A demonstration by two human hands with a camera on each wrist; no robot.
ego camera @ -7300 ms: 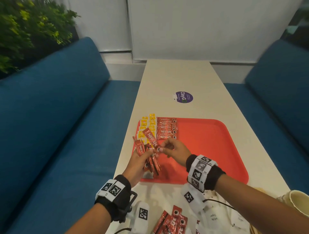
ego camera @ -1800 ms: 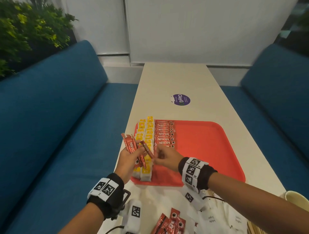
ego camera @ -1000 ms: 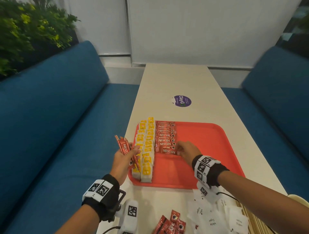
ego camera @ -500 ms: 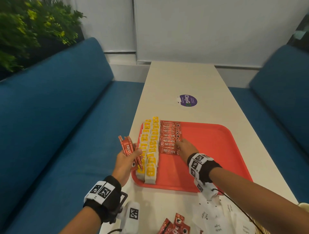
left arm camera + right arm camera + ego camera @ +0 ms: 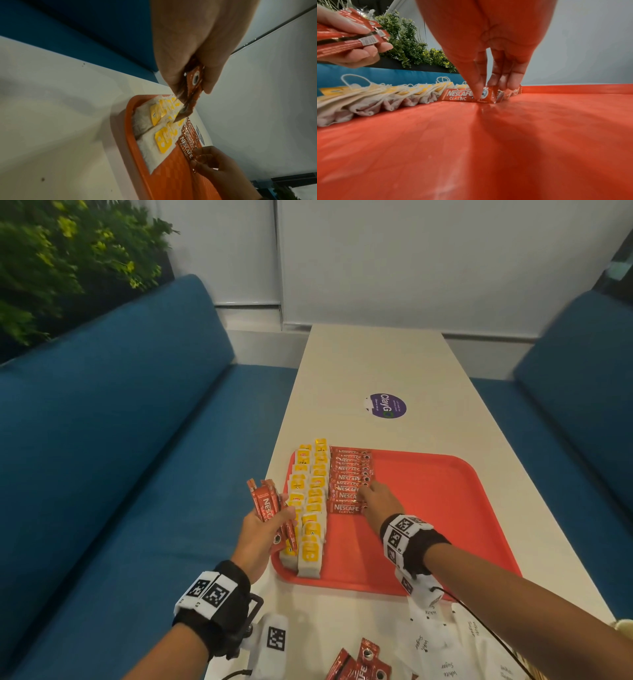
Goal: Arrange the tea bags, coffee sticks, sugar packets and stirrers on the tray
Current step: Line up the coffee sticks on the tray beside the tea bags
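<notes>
Several loose coffee sticks (image 5: 356, 662) and white sugar packets (image 5: 445, 655), the latter hand-lettered "White Sugar", lie nearest me on the surface (image 5: 376, 364), not yet on the tray (image 5: 445, 508); stirrers I can't make out for certain. My left hand (image 5: 260, 535) grips a fanned bundle of sticks (image 5: 267, 505) at the tray's left edge, fingers curled round it. My right hand (image 5: 380, 501) is down on the tray, fingertips (image 5: 477, 93) pressing the nearest laid stick (image 5: 462, 95) into line, fingers straight, holding nothing. That stick reads "NESCAFE CLASSIC"; the same name shows on the bundle. Step in hand, as I judge it: building the coffee row (image 5: 349, 477), roughly half laid. Next move calls for drawing one stick from the bundle and laying it just nearer me, parallel, touching the last. Left of the row, two overlapping lines of tea bags (image 5: 311, 508) with yellow tags; one far tag seems to read "TEA". Beyond the tray, a purple round sticker (image 5: 388, 405) reads "ClayGo".
</notes>
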